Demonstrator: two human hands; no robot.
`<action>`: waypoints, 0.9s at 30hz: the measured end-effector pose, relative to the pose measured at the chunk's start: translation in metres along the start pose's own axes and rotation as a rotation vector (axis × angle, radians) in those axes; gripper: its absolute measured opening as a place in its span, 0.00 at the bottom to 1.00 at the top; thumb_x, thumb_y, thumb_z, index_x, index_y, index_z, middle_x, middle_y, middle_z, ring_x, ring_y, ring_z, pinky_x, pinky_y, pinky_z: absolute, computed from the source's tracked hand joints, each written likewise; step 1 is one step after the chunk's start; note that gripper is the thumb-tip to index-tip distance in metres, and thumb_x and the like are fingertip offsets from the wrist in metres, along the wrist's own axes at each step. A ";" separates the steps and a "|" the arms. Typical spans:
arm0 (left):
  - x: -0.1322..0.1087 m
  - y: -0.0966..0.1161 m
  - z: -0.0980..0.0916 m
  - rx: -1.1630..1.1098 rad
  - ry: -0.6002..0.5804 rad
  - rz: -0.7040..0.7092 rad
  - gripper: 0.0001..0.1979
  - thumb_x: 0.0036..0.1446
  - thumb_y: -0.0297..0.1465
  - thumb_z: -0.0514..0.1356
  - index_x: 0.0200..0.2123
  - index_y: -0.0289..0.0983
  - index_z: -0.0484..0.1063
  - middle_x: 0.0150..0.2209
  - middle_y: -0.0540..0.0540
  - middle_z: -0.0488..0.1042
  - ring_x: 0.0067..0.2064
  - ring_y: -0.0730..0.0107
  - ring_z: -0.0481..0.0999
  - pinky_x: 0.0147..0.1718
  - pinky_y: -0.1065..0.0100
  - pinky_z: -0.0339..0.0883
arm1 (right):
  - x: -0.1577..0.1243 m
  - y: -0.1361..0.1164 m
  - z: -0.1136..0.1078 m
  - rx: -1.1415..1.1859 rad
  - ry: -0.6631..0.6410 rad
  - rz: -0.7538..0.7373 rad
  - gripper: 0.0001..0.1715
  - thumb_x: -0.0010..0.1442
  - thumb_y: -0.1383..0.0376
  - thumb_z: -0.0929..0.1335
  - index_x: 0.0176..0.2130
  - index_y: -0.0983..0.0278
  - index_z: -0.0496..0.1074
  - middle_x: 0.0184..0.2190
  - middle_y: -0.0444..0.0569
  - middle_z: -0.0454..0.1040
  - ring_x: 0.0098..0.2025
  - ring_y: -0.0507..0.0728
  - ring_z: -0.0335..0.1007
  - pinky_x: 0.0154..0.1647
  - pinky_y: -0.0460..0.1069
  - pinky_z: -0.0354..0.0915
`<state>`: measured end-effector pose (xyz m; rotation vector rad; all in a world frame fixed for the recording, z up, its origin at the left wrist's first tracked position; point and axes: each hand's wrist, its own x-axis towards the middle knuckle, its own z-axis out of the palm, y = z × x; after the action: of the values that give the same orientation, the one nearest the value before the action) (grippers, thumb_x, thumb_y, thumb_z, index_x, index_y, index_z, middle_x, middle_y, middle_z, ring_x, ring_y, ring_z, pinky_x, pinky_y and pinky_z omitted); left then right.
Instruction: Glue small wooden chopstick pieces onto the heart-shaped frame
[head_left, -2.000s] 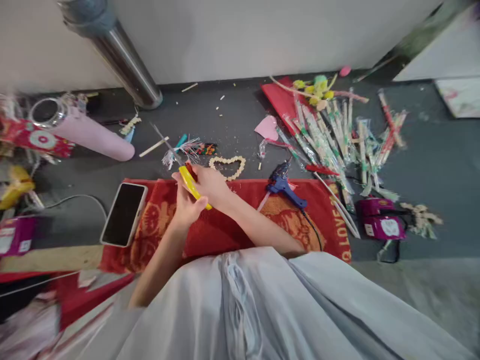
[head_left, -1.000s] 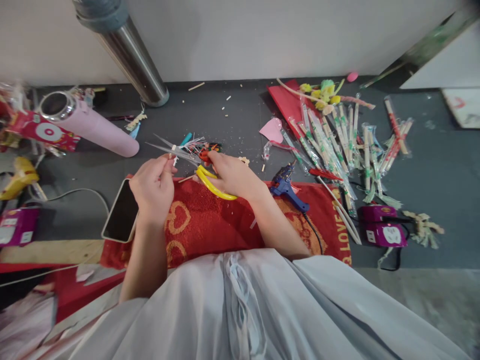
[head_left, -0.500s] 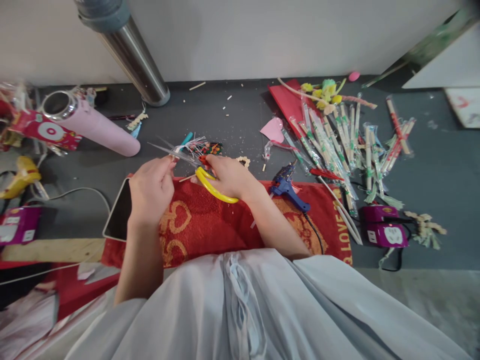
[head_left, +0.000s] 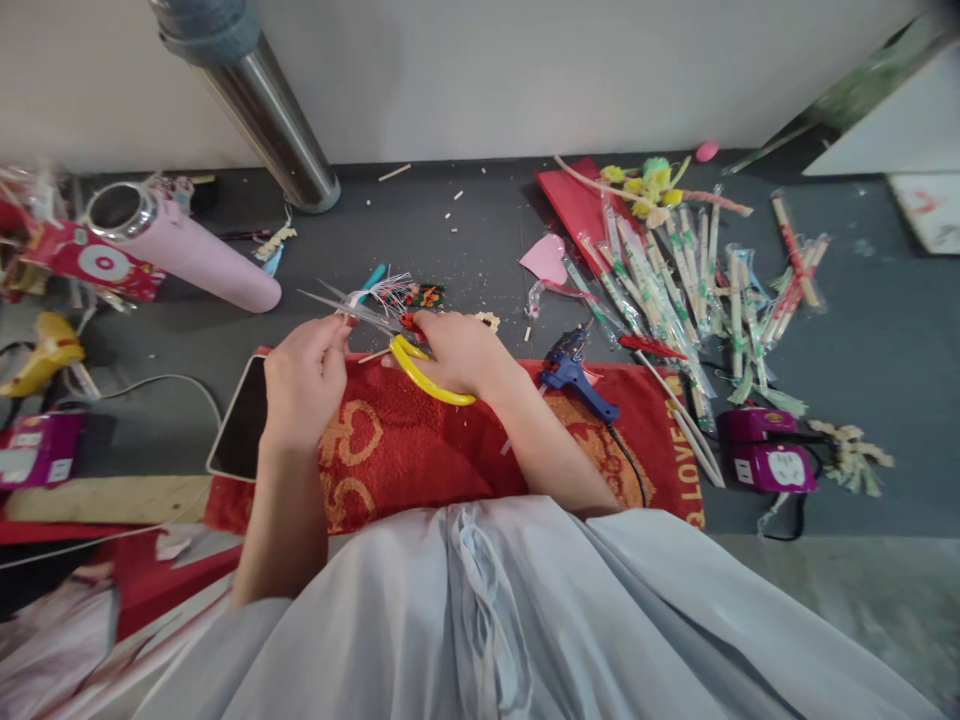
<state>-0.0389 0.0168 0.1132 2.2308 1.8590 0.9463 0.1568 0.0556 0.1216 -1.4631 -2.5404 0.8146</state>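
My right hand (head_left: 457,355) is wrapped round a pair of scissors with yellow handles (head_left: 431,382). Their thin blades point left, slightly apart, and reach the fingertips of my left hand (head_left: 304,375). Those fingers are closed in a pinch, but whatever they hold is hidden. White strands (head_left: 390,292) and a teal stick-like piece (head_left: 373,280) lie just beyond the blades. Close to my right fingers are a small red piece (head_left: 409,322) and a dark patterned scrap (head_left: 429,296). A thin wooden stick (head_left: 373,356) shows below the blades.
A red towel (head_left: 420,450) lies under my forearms, with a phone (head_left: 241,425) at its left and a blue glue gun (head_left: 576,375) at its right. Wrapped sticks (head_left: 660,270) spread to the right. A pink bottle (head_left: 202,255) and a steel flask (head_left: 281,120) stand at left.
My left hand has shifted very slightly to the right. The scissor blades look slightly further apart at their tips. Everything else stays where it was.
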 end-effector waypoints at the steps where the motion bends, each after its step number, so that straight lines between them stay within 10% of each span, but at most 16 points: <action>1: -0.001 0.000 0.003 -0.005 0.032 -0.043 0.14 0.65 0.33 0.52 0.29 0.39 0.72 0.25 0.49 0.70 0.31 0.68 0.71 0.35 0.65 0.63 | 0.001 -0.001 0.001 -0.001 0.008 0.010 0.38 0.66 0.39 0.58 0.49 0.68 0.71 0.45 0.62 0.80 0.46 0.66 0.78 0.39 0.51 0.62; 6: -0.011 0.004 0.029 -0.376 0.303 -0.388 0.29 0.61 0.52 0.57 0.54 0.36 0.71 0.43 0.41 0.76 0.37 0.66 0.77 0.38 0.63 0.72 | 0.010 0.003 0.012 0.110 0.122 0.054 0.36 0.68 0.40 0.55 0.44 0.66 0.70 0.39 0.56 0.81 0.41 0.62 0.78 0.35 0.50 0.58; 14: -0.025 0.015 0.081 -0.960 -0.203 -0.211 0.49 0.40 0.63 0.66 0.59 0.41 0.61 0.53 0.36 0.72 0.56 0.50 0.74 0.49 0.57 0.75 | 0.012 -0.003 0.019 0.234 0.147 0.068 0.33 0.69 0.41 0.54 0.40 0.64 0.70 0.34 0.52 0.79 0.37 0.58 0.76 0.35 0.49 0.58; 27: -0.029 0.016 0.102 -0.931 -0.053 -0.246 0.45 0.43 0.65 0.60 0.55 0.41 0.62 0.46 0.41 0.69 0.50 0.55 0.73 0.52 0.56 0.71 | 0.015 -0.005 0.024 0.317 0.065 0.092 0.31 0.69 0.44 0.57 0.41 0.66 0.72 0.37 0.55 0.79 0.39 0.60 0.77 0.37 0.49 0.62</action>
<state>0.0247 0.0184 0.0266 1.4125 1.2176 1.3122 0.1366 0.0563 0.1013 -1.4817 -2.1855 1.1043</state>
